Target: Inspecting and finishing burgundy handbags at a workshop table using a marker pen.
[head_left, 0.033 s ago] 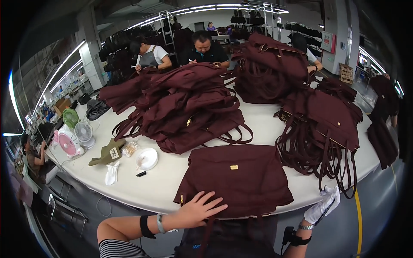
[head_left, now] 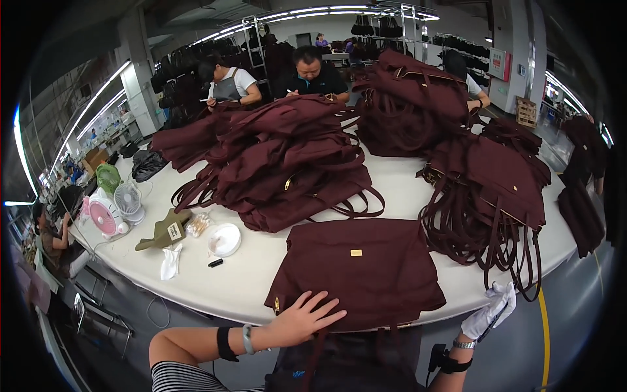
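Note:
A burgundy fabric bag (head_left: pixel 366 277) with a small gold plate (head_left: pixel 356 253) lies flat at the table's near edge, its straps hanging over the edge. Bare and spread, my left hand (head_left: pixel 305 320) rests on the bag's lower left part, close to a gold zipper pull (head_left: pixel 277 304). My right hand (head_left: pixel 488 315), in a white glove, is off the table's edge to the right of the bag. Its fingers are closed around a thin dark object (head_left: pixel 486 332), mostly hidden. Beside that hand hang straps (head_left: pixel 530 261) from a bag pile.
Burgundy bags are heaped at centre left (head_left: pixel 281 163), far right (head_left: pixel 415 98) and right (head_left: pixel 496 176). On the left of the white table (head_left: pixel 196 287) are fans (head_left: pixel 104 217), an olive cloth piece (head_left: pixel 160 234), a white dish (head_left: pixel 225 240) and a black cap (head_left: pixel 215 263). Co-workers (head_left: pixel 310 75) stand opposite.

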Demonstrator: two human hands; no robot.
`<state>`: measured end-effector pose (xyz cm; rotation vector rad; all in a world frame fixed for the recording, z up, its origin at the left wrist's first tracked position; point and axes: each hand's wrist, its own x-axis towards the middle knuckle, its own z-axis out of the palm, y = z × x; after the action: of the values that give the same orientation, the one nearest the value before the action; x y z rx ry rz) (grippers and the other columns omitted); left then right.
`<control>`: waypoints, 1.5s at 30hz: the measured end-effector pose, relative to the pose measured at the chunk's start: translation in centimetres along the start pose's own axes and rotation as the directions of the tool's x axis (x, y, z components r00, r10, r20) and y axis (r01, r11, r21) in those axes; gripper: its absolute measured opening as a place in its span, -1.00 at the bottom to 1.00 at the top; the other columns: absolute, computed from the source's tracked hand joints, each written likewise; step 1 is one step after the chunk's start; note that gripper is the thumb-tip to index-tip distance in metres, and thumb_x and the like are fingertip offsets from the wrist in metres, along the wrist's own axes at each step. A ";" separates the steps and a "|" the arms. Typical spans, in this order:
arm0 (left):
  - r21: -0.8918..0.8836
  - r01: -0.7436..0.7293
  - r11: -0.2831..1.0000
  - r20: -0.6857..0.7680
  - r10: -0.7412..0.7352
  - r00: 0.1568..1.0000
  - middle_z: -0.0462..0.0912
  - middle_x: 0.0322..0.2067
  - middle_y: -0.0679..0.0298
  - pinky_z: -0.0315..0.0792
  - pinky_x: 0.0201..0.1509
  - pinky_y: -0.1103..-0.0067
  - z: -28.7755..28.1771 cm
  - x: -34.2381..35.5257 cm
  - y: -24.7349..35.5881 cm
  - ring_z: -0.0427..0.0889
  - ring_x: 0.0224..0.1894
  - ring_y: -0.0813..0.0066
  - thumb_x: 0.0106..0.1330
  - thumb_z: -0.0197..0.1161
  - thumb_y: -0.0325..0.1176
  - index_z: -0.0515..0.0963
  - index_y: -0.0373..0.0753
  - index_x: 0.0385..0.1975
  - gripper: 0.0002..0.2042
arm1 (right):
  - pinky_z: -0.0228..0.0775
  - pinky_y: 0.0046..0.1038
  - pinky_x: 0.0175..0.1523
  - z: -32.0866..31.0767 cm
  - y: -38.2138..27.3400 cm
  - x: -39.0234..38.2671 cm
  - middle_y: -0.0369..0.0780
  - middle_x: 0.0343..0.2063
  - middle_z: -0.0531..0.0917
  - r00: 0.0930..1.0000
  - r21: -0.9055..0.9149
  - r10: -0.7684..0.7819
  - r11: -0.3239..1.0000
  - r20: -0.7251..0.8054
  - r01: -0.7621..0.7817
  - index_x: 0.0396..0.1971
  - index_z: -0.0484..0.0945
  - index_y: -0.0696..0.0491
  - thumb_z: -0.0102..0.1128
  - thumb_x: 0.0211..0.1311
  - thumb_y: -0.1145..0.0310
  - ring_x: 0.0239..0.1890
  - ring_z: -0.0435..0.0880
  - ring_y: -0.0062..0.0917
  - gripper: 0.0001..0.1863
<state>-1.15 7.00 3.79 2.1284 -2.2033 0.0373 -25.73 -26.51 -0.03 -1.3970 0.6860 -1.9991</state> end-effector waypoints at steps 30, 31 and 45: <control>-0.266 0.486 0.832 -0.877 -0.419 0.236 0.73 -0.29 0.17 0.50 -0.09 0.49 -45.5 8.6 -24.5 0.69 -0.21 0.41 0.35 0.27 -0.07 0.64 -0.32 -0.12 -0.62 | 0.37 -0.54 -0.08 -2.4 0.3 3.4 -0.23 -0.21 0.57 0.987 -0.035 -0.066 0.998 -0.148 0.061 0.17 0.40 0.17 -0.12 0.57 0.29 -0.22 0.49 -0.60 -0.65; -0.123 0.494 0.861 -0.914 -0.291 0.281 0.73 -0.25 0.15 0.51 -0.07 0.46 -44.8 8.8 -26.1 0.70 -0.15 0.30 0.34 0.26 -0.06 0.64 -0.24 -0.08 -0.63 | 0.38 -0.54 -0.09 -2.3 0.7 3.1 -0.22 -0.21 0.57 0.990 -0.038 -0.045 0.998 -0.131 0.041 0.17 0.41 0.17 -0.12 0.58 0.30 -0.23 0.49 -0.60 -0.66; 0.150 0.632 0.761 -0.475 -0.505 0.721 0.42 0.29 0.18 0.26 0.35 0.14 -18.3 9.9 -35.1 0.36 0.34 0.10 0.12 0.39 -0.21 0.25 0.10 0.41 -0.23 | 0.37 -0.54 -0.22 -2.4 -0.5 1.0 -0.20 -0.34 0.61 0.979 -0.037 -0.201 0.979 0.038 0.202 0.06 0.45 0.18 -0.07 0.51 0.42 -0.39 0.48 -0.61 -0.75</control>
<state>34.24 -2.84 21.50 2.5729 -1.2896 0.7549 -28.35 -26.73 0.20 -1.5759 0.5934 -2.1209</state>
